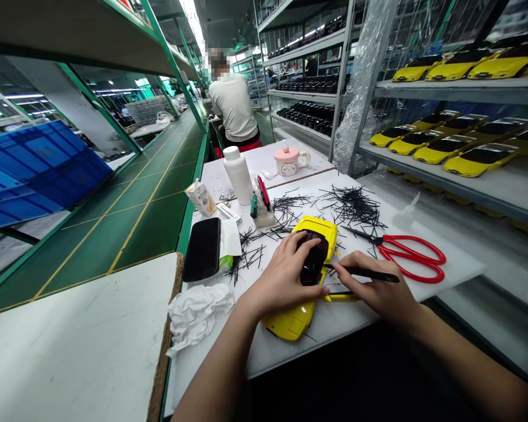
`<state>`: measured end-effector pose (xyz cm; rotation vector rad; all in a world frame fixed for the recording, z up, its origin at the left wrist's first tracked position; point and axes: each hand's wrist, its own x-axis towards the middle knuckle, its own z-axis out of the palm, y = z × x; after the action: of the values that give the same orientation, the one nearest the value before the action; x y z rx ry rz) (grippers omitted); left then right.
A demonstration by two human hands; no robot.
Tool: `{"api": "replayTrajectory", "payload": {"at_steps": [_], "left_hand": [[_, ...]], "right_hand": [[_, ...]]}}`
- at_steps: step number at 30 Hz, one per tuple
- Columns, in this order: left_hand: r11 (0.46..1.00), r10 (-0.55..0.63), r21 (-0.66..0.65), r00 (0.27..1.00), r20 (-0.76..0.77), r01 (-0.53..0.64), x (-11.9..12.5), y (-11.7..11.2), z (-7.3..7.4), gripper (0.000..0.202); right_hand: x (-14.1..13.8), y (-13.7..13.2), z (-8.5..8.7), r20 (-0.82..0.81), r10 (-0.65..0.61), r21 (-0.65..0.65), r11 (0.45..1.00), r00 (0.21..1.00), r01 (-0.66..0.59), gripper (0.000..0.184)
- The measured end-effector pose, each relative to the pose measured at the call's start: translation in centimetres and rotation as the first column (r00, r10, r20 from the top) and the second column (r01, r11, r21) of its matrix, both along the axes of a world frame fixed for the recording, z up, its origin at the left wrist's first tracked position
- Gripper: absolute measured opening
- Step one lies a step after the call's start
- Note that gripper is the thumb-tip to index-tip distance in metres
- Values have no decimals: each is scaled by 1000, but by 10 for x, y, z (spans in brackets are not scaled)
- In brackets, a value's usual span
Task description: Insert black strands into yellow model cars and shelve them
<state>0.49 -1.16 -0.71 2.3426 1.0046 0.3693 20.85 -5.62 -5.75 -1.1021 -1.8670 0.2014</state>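
Observation:
A yellow model car [290,321] with a dark roof and windows lies on the white work table. Across its roof, my left hand [286,269] grips the car, fingers on the dark top and thumb along the near side. My right hand [374,290] pinches black tweezers [369,272], their tip touching the car's right side. Below the tweezers a yellow part [341,297], which looks like an opened door, juts out from the car. Part of the roof is hidden by my left fingers.
Black strips [354,205] lie scattered behind the car. Red-handled scissors [416,255] are to the right, a phone [202,249] and crumpled tissue [200,313] to the left. Behind stand a white bottle [238,176] and pink-lidded mug [287,163]. A person [235,105] sits farther off.

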Motion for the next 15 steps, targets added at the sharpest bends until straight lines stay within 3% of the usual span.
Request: {"api": "replayTrajectory", "payload": {"at_steps": [8, 15], "left_hand": [[1000, -1, 0, 1000, -8, 1, 0, -1, 1, 79], [1000, 7, -18, 1000, -8, -7, 0, 0, 2, 79]], "right_hand": [[-6, -5, -5, 52, -12, 167, 986, 999, 3, 13], [-9, -6, -6, 33, -66, 197, 979, 997, 59, 12]]}}
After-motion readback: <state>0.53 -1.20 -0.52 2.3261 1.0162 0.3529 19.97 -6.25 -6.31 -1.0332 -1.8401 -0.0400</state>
